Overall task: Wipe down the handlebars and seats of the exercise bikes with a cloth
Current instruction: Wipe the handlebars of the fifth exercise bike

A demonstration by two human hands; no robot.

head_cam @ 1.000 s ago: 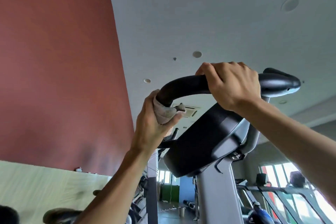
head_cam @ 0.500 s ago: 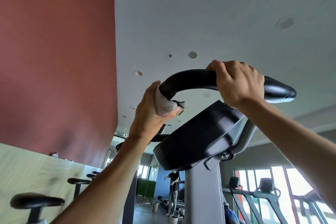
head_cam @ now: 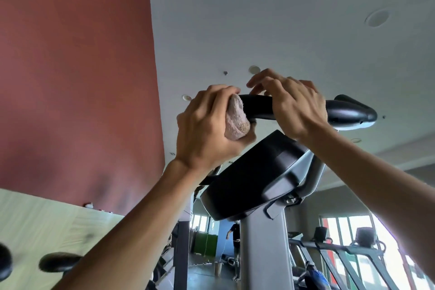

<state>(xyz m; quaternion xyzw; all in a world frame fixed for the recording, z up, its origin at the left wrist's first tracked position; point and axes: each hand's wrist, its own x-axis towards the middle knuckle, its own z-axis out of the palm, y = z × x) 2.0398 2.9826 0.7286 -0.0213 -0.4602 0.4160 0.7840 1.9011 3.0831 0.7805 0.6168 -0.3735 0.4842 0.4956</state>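
I look up at an exercise bike's black handlebar [head_cam: 257, 107], which curves across the middle of the view to a glossy end at the right. My left hand [head_cam: 204, 129] grips a pale pink cloth [head_cam: 236, 120] wrapped round the bar's left part. Just to the right, my right hand [head_cam: 299, 106] lies over the bar, its fingers loosened and stretched left toward the cloth, above the bar. Below the bar sits the bike's black console [head_cam: 254, 181] on a grey post [head_cam: 263, 254]. This bike's seat is out of view.
A red wall [head_cam: 75, 77] over a pale panel fills the left. Black seats [head_cam: 58, 263] of other bikes show at lower left. Treadmills [head_cam: 353, 247] stand by windows at lower right. A person [head_cam: 234, 233] stands far back in the room.
My left hand has slid the cloth up the bar's left bend and rightward, close to my right hand. My right hand's fingers have loosened from a firm grip.
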